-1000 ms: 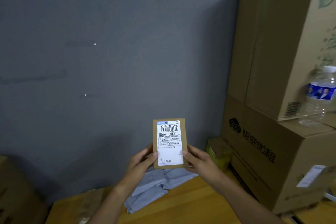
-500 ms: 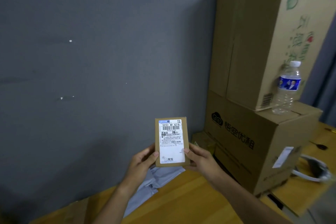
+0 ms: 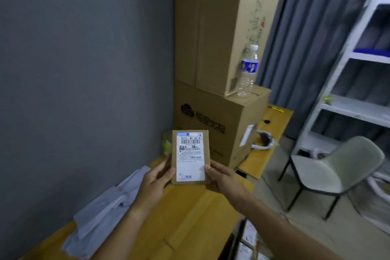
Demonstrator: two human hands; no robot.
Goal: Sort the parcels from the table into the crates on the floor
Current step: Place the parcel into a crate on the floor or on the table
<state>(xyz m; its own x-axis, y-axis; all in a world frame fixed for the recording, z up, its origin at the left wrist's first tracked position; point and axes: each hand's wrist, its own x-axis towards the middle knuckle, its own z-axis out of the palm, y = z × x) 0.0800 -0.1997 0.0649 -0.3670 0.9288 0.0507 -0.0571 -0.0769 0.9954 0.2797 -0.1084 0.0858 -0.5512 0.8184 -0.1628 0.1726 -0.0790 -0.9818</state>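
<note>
Cardboard parcel held upright between both hands.

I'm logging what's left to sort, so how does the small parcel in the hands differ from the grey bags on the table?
The parcel is a stiff brown cardboard box; the bags are soft grey plastic mailers. The parcel is held upright by the left hand and right hand; the bags lie flat on the table. The parcel's white label faces the camera; no label shows on the bags.
</note>
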